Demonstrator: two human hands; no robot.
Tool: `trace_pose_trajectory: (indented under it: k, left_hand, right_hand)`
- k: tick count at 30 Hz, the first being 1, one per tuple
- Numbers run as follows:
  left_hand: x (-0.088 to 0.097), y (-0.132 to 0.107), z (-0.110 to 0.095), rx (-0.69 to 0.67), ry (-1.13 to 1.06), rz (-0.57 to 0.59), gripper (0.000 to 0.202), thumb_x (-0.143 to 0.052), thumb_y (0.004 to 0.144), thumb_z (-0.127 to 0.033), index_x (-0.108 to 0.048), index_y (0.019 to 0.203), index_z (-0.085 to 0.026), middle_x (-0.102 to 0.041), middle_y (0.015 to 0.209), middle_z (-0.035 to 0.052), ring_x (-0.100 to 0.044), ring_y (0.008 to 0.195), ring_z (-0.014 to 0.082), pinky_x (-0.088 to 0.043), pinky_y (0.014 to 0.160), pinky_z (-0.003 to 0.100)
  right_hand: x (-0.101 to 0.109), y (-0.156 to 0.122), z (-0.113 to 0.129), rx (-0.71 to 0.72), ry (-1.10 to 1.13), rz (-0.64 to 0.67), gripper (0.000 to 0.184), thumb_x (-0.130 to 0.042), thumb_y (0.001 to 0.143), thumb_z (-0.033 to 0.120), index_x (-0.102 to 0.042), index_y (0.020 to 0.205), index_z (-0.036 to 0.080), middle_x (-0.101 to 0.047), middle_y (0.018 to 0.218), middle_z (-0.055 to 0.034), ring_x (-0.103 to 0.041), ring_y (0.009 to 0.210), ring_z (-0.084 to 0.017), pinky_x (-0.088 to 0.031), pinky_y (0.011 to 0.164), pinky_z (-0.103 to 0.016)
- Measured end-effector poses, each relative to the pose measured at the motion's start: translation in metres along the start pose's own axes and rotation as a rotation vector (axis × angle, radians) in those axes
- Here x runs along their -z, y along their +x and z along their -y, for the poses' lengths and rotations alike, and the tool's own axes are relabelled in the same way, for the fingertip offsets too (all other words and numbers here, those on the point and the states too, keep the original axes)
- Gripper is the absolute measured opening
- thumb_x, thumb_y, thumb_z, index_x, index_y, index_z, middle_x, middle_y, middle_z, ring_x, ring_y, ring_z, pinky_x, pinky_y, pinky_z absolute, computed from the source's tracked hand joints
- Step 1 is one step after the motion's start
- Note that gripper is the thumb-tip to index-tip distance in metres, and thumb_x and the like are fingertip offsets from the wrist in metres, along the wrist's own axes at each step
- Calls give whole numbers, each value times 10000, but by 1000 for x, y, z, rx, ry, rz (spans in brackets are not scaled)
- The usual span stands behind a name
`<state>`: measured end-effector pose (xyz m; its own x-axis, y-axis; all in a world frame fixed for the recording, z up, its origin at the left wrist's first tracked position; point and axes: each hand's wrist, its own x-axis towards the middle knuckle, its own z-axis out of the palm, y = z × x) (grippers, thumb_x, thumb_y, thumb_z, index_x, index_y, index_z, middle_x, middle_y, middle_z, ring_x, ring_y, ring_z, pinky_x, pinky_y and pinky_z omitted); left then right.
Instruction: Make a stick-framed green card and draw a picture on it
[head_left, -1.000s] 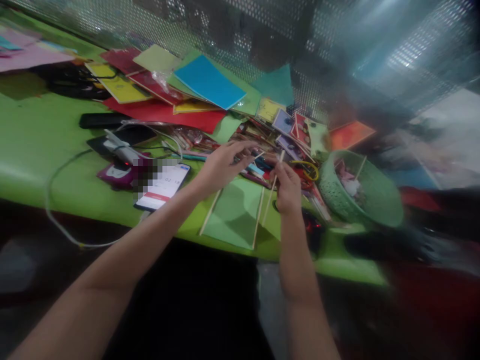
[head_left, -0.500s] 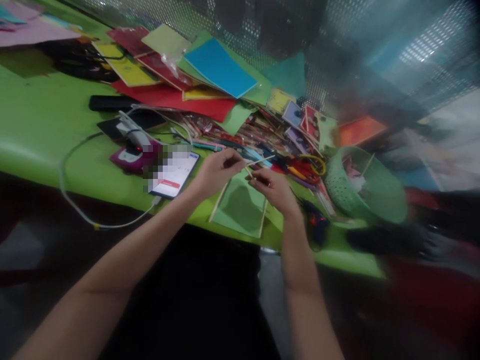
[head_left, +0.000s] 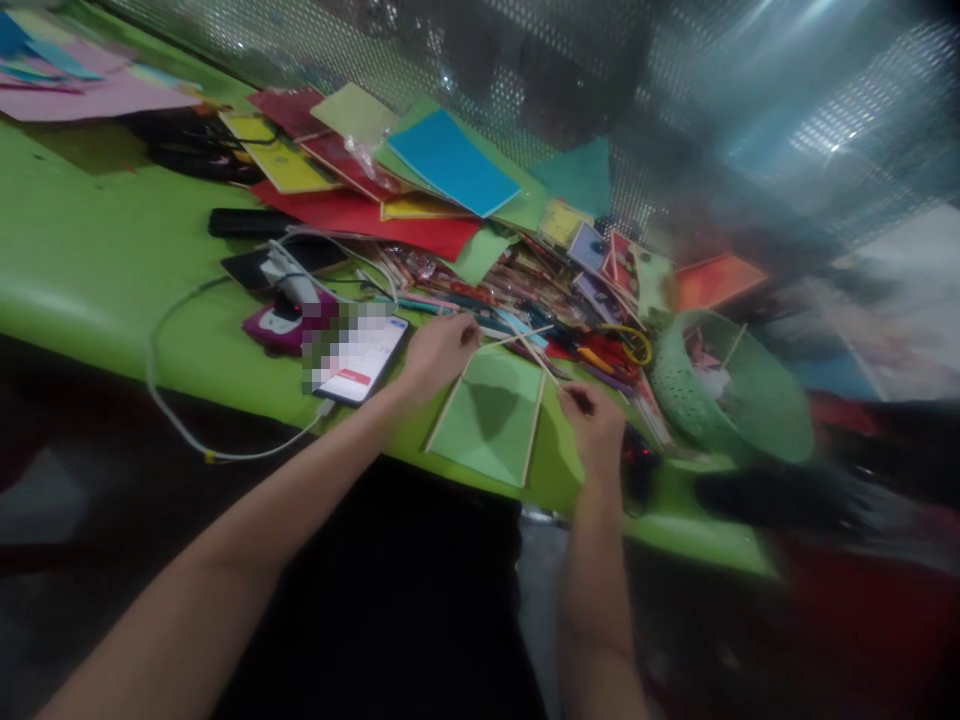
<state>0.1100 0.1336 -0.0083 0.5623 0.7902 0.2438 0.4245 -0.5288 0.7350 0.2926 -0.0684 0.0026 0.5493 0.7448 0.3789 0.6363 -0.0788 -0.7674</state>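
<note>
Beige sticks (head_left: 535, 355), likely light and brittle: your left hand (head_left: 442, 350) and right hand (head_left: 598, 424) each pinch one's end; hold there.

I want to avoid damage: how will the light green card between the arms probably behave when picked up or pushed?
The light green card looks thin, so it is probably light for its size. Pale strips along its left and right edges likely stiffen it there, but the middle may bend. It lies flat, so a push would probably slide it.
</note>
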Motion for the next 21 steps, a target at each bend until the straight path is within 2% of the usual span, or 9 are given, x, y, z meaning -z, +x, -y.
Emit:
trace_pose_trajectory:
  k: [2, 4, 10, 16, 19, 21]
  left_hand:
    - [-3, 1, -2, -15, 125, 29, 79, -627, 907, -222, -698, 914, -187, -743, 1068, 120, -648, 1067, 311, -463, 901, 402]
    - [-8, 5, -5, -35, 226, 61, 77, -660, 883, -214, -711, 929, -178, -732, 1133, 148, -624, 1155, 350, -451, 962, 452]
    - [-15, 17, -13, -94, 406, 120, 124, -605, 898, -180, -722, 854, -179, -750, 1054, 123, -646, 1109, 323, -433, 1011, 473]
    - [-5, 39, -24, -84, 473, 26, 242, -506, 984, -231, -734, 1050, -186, -735, 1162, 150, -627, 1169, 343, -428, 995, 496]
    - [-1, 51, -25, -60, 485, -9, 225, -552, 972, -240, -737, 1082, -173, -731, 1175, 166, -608, 1181, 359, -421, 1004, 510]
    - [2, 51, -23, -46, 486, -29, 238, -590, 965, -265, -731, 1140, -187, -723, 1220, 160, -592, 1208, 359, -425, 1012, 506]
  right_hand:
    - [2, -6, 0, 0, 23, -34, 200, -717, 903, 405, -769, 921, 213, -745, 830, -22, -649, 726, -177, -524, 700, -307]
    - [3, -9, 0, 8, 35, -48, 201, -722, 905, 410, -766, 926, 214, -743, 829, -19, -647, 724, -173, -526, 699, -306]
    - [5, -10, -1, -7, 55, -81, 205, -729, 902, 402, -770, 941, 205, -747, 835, -21, -646, 719, -168, -525, 704, -303]
    - [5, -9, -4, -26, 64, -78, 198, -730, 896, 395, -774, 936, 205, -753, 856, -27, -659, 740, -175, -539, 711, -306]
    - [4, -9, -3, -11, 60, -61, 179, -737, 893, 380, -782, 923, 209, -761, 867, -32, -677, 769, -183, -552, 733, -314]
    - [3, -8, -3, 2, 45, -37, 169, -741, 896, 373, -788, 922, 212, -758, 859, -29, -673, 764, -181, -548, 726, -311]
